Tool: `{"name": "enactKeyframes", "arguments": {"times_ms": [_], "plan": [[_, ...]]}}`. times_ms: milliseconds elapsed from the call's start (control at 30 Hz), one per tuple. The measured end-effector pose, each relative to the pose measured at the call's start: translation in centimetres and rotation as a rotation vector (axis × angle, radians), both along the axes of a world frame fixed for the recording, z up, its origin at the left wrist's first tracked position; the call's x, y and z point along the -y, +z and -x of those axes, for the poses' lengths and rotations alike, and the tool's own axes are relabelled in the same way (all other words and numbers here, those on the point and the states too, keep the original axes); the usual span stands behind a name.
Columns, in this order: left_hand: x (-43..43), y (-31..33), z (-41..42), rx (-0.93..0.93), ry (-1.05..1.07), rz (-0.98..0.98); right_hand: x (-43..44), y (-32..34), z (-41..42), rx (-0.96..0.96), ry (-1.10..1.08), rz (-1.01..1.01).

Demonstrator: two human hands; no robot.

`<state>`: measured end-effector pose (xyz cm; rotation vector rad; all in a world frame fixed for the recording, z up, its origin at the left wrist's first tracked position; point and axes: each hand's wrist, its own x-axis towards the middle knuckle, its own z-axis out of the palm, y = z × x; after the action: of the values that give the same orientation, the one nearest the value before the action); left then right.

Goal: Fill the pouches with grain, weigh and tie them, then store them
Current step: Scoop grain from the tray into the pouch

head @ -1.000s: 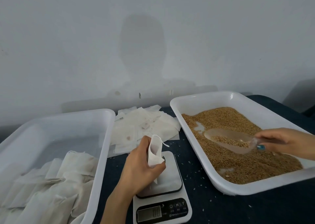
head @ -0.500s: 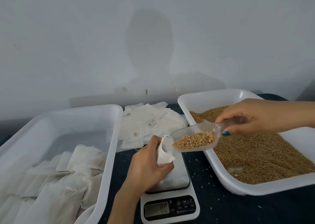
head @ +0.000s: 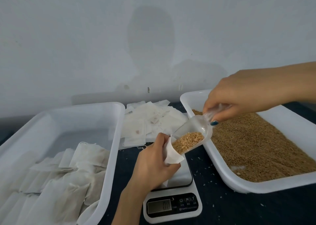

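A: Why does the scale (head: 172, 206) sit bottom centre, nearest the person?
B: Probably so a filled pouch can go straight onto it. The left hand (head: 153, 166) hovers over its platform, fingers and thumb curled round the pouch (head: 172, 156), holding its mouth open toward the upper right.
A: And the scoop (head: 193, 135)?
B: Its lip meets that mouth, tilted down-left so the grain (head: 188, 141) can slide in. The right hand (head: 239, 98) pinches the handle between thumb and fingertips, over a corner of the grain tray (head: 256, 187), a short trip from the supply.
A: The left tray (head: 109, 156)?
B: It holds filled pouches (head: 68, 173), so storage is within reach. Farther back, between the trays, lie the empty pouches (head: 150, 122), handy for the next pick.
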<state>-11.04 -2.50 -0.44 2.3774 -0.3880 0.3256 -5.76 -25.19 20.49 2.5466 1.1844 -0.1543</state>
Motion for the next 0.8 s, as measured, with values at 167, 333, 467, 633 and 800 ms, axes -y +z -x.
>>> {"name": "enactKeyframes", "arguments": {"times_ms": [167, 333, 467, 633, 800], "plan": [[0.1, -0.2, 0.1, 0.015, 0.014, 0.048, -1.7, 1.6, 0.6, 0.094, 0.02, 0.04], [0.2, -0.4, 0.2, -0.004, 0.033, 0.097, -2.0, 2.3, 0.8, 0.121, 0.047, 0.028], [0.0, -0.2, 0.3, 0.003, 0.029, 0.108, -0.7, 1.2, 0.5, 0.072, -0.029, -0.014], [-0.3, 0.0, 0.5, 0.036, -0.023, 0.212, 4.1, -1.9, -0.9, -0.374, -0.153, -0.412], [-1.1, -0.1, 0.5, 0.045, 0.03, 0.306, 10.5, -8.1, -1.9, -0.539, -0.427, -0.828]]}}
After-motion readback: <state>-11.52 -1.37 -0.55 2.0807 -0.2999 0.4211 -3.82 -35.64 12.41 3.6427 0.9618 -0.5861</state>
